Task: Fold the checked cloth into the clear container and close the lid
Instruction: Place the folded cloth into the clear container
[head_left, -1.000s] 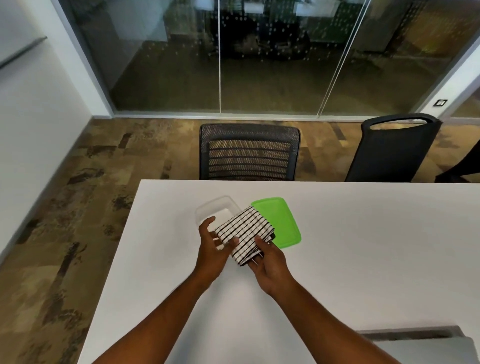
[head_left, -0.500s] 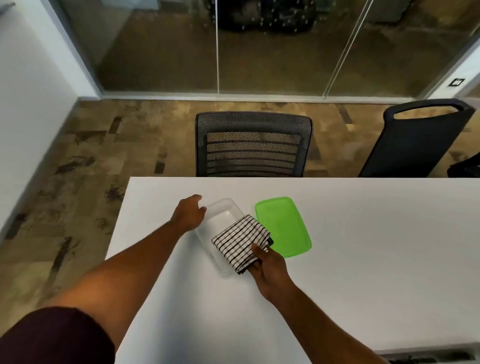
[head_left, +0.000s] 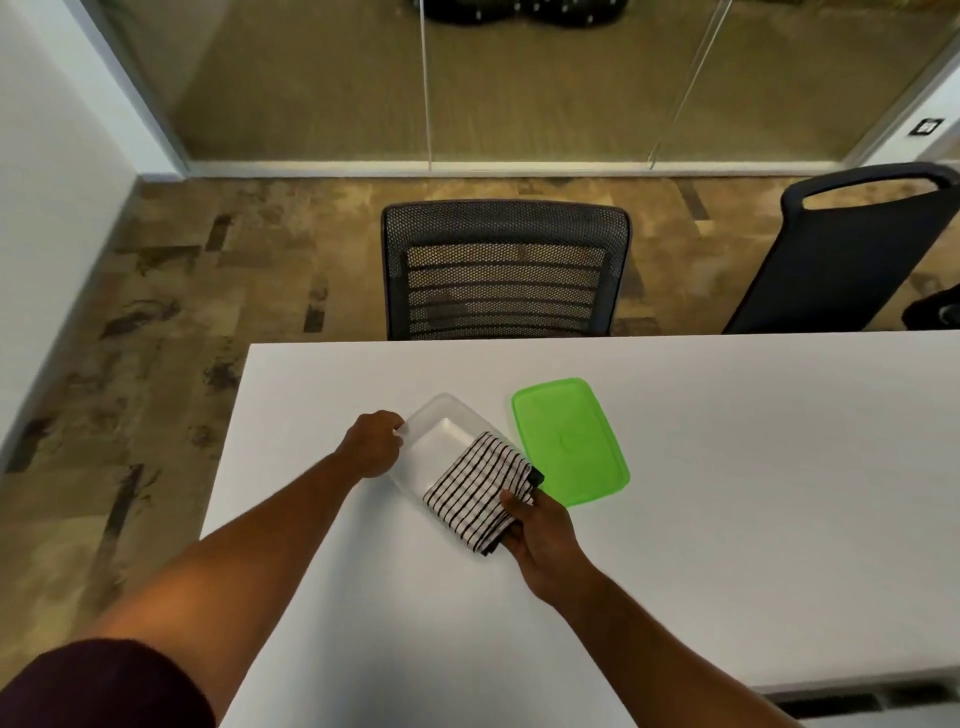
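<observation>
Both of your hands are busy: your left hand (head_left: 375, 441) grips the clear container's (head_left: 434, 441) left edge, while your right hand (head_left: 540, 535) pinches the folded checked cloth (head_left: 480, 491) over that container, the green lid (head_left: 569, 441) lying just beside it.

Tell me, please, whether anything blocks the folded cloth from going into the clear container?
Nothing visible does. The clear container is open, the green lid lies beside it, and the left hand grips only its rim. The right hand holds the checked cloth over it.
</observation>
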